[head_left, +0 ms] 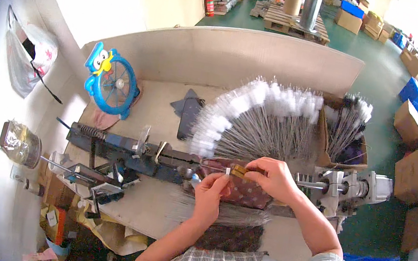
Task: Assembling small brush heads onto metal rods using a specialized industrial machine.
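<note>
My left hand (211,193) is closed in a pinch, with a small white piece (228,171) showing at its fingertips. Just right of it, the thumb and fingers of my right hand (272,177) grip a small brass-coloured block (238,171). Both hands meet over a dark red dotted cloth (251,194) on the bench. Beyond them fans a large pile of wire-stemmed brushes (274,105) with white bristle heads. Loose thin wires (244,215) lie on the near side of the cloth, close to my body.
A long dark bench mechanism (122,150) runs to the left, and a metal shaft housing (340,187) stands right. Behind that sits a carton (353,160) of dark-tipped brushes. A blue cartoon-shaped fan (114,84) stands at the left back. A low panel (222,50) borders the bench's far edge.
</note>
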Demonstrator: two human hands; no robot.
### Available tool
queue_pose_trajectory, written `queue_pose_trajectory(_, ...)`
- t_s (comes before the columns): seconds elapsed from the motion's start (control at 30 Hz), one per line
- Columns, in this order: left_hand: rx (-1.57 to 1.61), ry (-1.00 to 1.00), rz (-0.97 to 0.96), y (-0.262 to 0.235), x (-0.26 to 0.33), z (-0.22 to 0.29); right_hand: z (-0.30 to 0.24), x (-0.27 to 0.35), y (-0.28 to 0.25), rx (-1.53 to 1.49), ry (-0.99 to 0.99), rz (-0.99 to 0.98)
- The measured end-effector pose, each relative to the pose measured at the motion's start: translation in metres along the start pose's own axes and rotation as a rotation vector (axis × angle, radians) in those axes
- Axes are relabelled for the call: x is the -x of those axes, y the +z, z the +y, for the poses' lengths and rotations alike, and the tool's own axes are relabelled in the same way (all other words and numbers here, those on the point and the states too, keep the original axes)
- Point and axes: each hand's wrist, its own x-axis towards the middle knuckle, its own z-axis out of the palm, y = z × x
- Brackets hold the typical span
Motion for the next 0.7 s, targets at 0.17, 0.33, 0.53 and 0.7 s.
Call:
queue_pose_trajectory(0.17, -0.092, -0.004, -0.055, 0.01, -0.009, -0.012, 0.015, 0.005, -0.006, -0.392, 0.24, -0.097)
queue_pose_trajectory(0.33, -0.035, 0.048, 0.077, 0.008, -0.008, -0.008, 0.006, 0.006, -0.014, -0.188, 0.041, -0.123)
queue_pose_trajectory(0.53, 0.099, -0.084, 0.183, 0.0, -0.001, 0.018, -0.009, -0.021, 0.02, 0.356, -0.351, 0.205)
queue_pose_trajectory(0.7, 0.15, -0.138, 0.203, -0.002, -0.003, 0.018, -0.011, -0.038, 0.048, 0.423, -0.283, 0.082)
